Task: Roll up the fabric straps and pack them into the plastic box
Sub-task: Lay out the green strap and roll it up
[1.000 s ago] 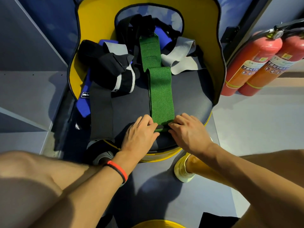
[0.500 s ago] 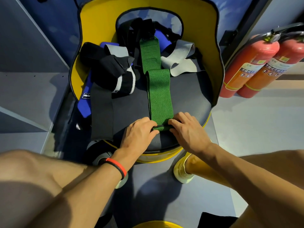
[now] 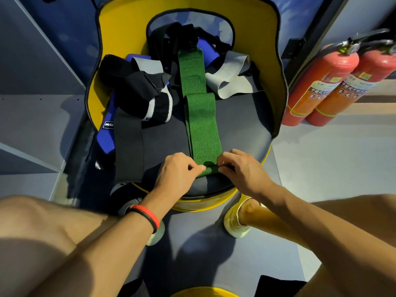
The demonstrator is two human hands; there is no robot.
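Showing, at far left, a blue strap [image 3: 104, 139] and a flat black strap [image 3: 128, 148] draping over the near-left rim of the chair seat [image 3: 246, 129], with a heap of black-and-grey straps [image 3: 145, 88] lying just behind them.

Pinching the near-left corner of the green strap [image 3: 203, 125] with the left hand [image 3: 176, 171], fingers curled, thumb and forefinger closing on the turned-over end.

Running the green strap flat up the middle of the seat toward the chair back, its far end resting on a tangle of dark straps.

Pinching the near-right corner with the right hand [image 3: 243, 168] in the same manner, fingertips curling over the first fold.

Leaving a grey strap [image 3: 230, 75] lying loose to the right of the green one, near the back of the seat. Leaving also two red fire extinguishers [image 3: 321, 82] standing on the floor at far right, well apart from the work.

Judging the step in hand: beginning the roll of the green strap, with only the first turn formed at the near end.

Judging the next move: calling for both hands turning the fold forward together, keeping the edges level so as to be building a tight, straight roll along the flat length.

Not showing the plastic box anywhere in view; packing apparently not yet begun.
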